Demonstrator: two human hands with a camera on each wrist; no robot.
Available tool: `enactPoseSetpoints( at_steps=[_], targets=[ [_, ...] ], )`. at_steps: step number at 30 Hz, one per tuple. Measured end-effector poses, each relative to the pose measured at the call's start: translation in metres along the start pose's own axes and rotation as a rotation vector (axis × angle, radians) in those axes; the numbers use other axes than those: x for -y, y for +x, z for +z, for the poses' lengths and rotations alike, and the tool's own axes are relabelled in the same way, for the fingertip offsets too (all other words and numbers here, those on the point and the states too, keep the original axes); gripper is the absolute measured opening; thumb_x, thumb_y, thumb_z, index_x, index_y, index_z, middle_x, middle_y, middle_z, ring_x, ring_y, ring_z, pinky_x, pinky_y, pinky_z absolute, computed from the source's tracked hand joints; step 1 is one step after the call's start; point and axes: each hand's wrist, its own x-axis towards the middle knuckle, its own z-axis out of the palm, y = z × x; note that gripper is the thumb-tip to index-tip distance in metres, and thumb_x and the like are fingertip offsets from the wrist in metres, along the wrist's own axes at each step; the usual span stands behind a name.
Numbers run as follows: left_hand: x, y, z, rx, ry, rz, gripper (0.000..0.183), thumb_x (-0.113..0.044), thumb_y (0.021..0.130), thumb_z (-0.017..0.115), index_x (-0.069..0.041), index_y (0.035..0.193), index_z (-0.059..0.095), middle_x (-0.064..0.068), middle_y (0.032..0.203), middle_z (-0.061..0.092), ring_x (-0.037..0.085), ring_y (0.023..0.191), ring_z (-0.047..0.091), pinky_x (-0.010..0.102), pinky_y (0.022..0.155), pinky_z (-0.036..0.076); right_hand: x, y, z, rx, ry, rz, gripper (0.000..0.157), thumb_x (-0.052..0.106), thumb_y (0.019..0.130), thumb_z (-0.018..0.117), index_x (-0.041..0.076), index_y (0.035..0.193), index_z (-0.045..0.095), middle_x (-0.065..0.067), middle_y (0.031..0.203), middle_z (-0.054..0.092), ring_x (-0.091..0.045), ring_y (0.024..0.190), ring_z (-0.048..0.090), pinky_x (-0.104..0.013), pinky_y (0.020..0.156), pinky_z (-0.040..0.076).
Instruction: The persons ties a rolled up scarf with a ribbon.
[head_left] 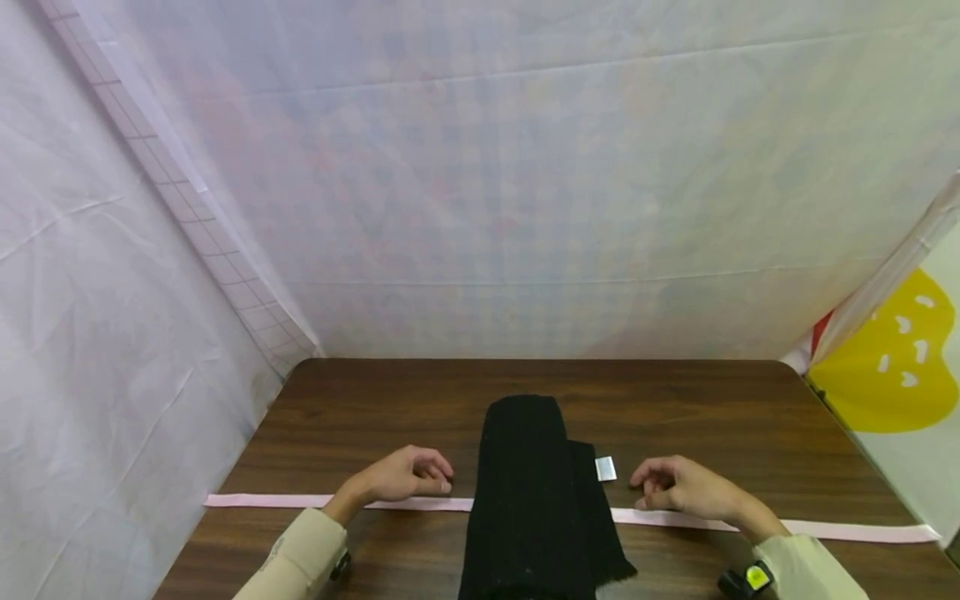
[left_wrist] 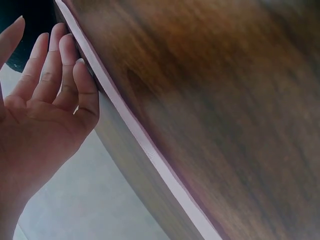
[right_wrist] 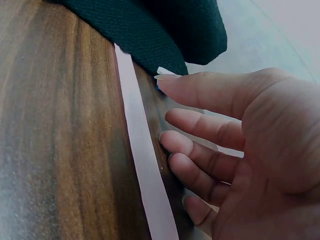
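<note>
Black cloth (head_left: 525,500) between 2 grips (head_left: 401,477) (head_left: 692,486)

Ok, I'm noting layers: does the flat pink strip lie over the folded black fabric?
No, the black fabric covers part of the pink strip.

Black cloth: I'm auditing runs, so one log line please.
left hand: empty | right hand: empty | black cloth: lies across pink strip
</note>
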Motion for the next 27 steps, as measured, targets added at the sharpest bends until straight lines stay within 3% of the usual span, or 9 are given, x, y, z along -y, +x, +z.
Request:
enactPoseSetpoints(
  at_steps=[16,27],
  targets=[
    [0.0037,0.0006,0.0048,-0.003,0.0,-0.028,0.022,-0.01,0.088,0.074,-0.002,0.107,0.068,0.004,0.092,0.072,0.01,0.085,0.063,0.023,0.076,0.047,0.0022,0.0025,0.0059,0.013,-0.031,0.063,0.023,0.016,0.083,0.078,0.002,0.096,0.065,0.002,0.081,0.054,-0.005,0.073,0.051,-0.022,0.062,0.041],
    [0.001,-0.001,0.0056,0.001,-0.011,-0.026,0.024,-0.008,0.086,0.076,0.001,0.107,0.067,0.005,0.089,0.071,0.01,0.081,0.062,0.021,0.074,0.047,0.0037,0.0025,0.0096,-0.03,-0.128,0.065,0.019,0.023,0.078,0.081,0.012,0.086,0.068,-0.001,0.085,0.055,-0.006,0.077,0.049,-0.024,0.067,0.038]
  ],
)
